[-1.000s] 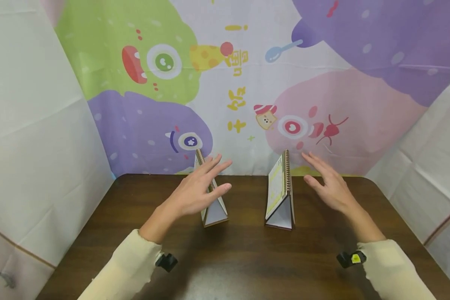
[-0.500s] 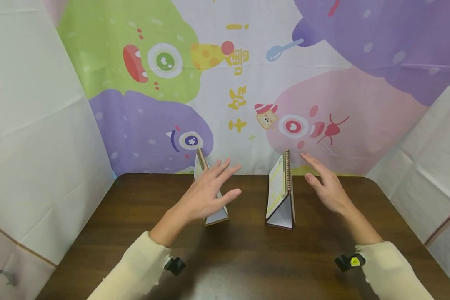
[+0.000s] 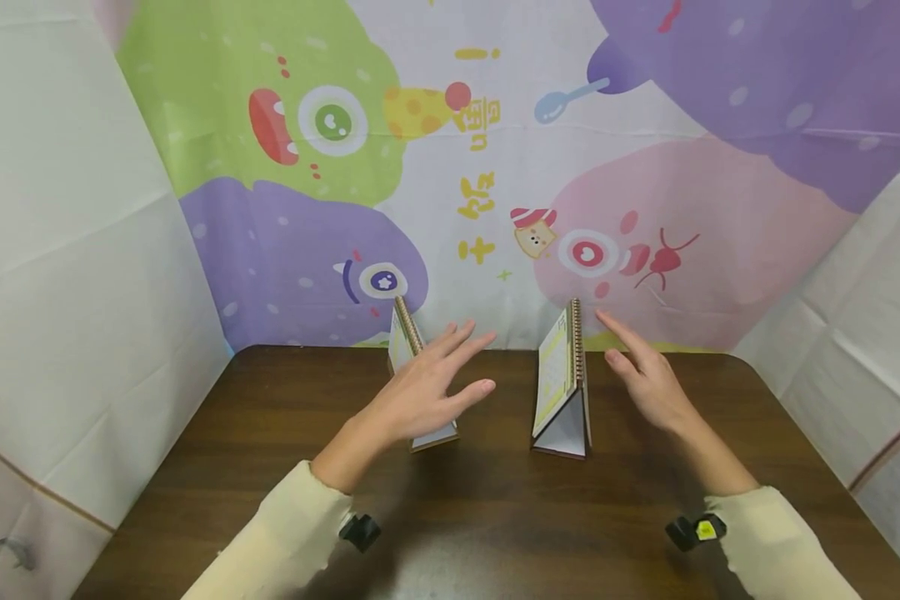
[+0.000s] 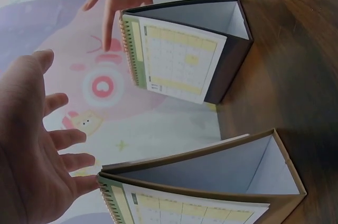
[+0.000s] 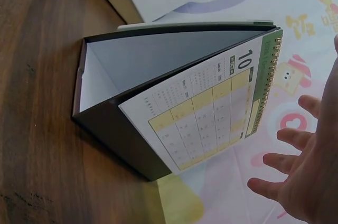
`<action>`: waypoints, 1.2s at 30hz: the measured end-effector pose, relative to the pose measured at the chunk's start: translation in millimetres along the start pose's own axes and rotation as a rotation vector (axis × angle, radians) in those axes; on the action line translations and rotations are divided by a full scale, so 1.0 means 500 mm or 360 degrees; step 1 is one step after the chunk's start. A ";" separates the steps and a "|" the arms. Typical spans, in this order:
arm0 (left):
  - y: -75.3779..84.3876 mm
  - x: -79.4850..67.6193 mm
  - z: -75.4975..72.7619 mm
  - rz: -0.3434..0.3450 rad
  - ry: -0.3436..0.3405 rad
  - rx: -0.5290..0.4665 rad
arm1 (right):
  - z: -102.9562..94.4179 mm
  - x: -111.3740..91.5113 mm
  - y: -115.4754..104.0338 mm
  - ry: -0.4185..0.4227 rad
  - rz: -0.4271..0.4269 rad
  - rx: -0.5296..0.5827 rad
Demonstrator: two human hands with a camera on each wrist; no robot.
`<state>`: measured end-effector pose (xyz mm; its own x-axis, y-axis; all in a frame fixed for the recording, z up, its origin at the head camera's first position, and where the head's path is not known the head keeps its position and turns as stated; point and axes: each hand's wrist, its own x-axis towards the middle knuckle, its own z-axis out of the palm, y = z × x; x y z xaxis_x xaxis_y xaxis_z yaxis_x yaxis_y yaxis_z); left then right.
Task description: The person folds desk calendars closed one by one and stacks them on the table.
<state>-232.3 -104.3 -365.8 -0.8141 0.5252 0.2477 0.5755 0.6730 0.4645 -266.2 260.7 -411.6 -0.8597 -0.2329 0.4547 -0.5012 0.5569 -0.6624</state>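
Two spiral-bound desk calendars stand upright as tents on the table. My left hand (image 3: 431, 387) is above the left calendar (image 3: 405, 340), covering much of it in the head view. Its fingers are spread and hold nothing. In the left wrist view the little finger lies by this calendar's spiral; whether they touch I cannot tell. The right calendar (image 3: 557, 375) has a dark stand and shows a page marked 10 (image 5: 244, 59) in the right wrist view. My right hand (image 3: 651, 387) hovers just right of it, fingers extended, apart from it.
The dark wooden table (image 3: 495, 533) reaches back to a cloth backdrop (image 3: 487, 292) printed with cartoon monsters. White cloth walls (image 3: 67, 250) enclose both sides. Dark wrist cameras (image 3: 360, 532) sit at the cuffs of both sleeves.
My left hand has drifted right across the left calendar. My right hand has shifted slightly left, closer to the right calendar. Both calendars stay in place.
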 end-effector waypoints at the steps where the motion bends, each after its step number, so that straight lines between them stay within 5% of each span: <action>1: 0.001 0.001 0.002 0.0005 0.0002 -0.0005 | 0.000 0.000 0.000 -0.0001 -0.0001 0.0001; 17: 0.009 0.007 0.055 0.0229 0.0005 0.0008 | 0.020 -0.016 0.000 -0.0024 0.0014 0.0104; 36: -0.002 0.012 0.107 0.0105 -0.0041 -0.0165 | 0.050 -0.038 0.013 -0.0045 0.0038 0.0156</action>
<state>-233.8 -74.0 -410.3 -0.7718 0.5807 0.2591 0.6154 0.5799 0.5339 -255.4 248.6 -439.6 -0.8731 -0.2439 0.4221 -0.4868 0.4821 -0.7284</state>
